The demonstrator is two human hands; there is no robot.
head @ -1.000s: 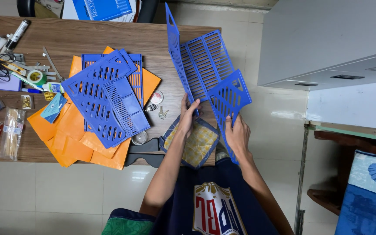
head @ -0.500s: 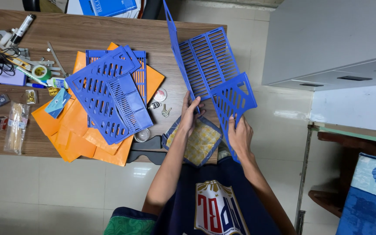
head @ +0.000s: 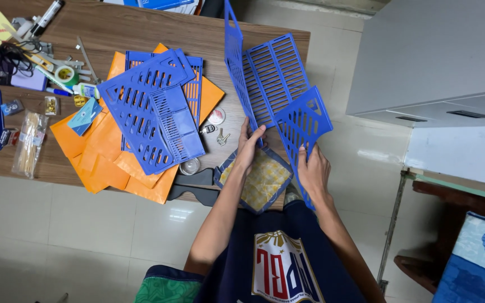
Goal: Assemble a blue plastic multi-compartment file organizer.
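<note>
Unmoved hands (head: 279,151) on blue panels (head: 276,90)

The slotted plastic panels (head: 273,84) stand at the upper centre of the frame, on the desk (head: 141,28). Left of them, a stack of panels (head: 152,109) lies on paper folders (head: 102,151). Tools and tape (head: 64,74) lie at the upper left.

A wooden table (head: 141,31) carries orange folders (head: 94,157), blue slotted panels (head: 152,109), and clutter at its left edge
</note>
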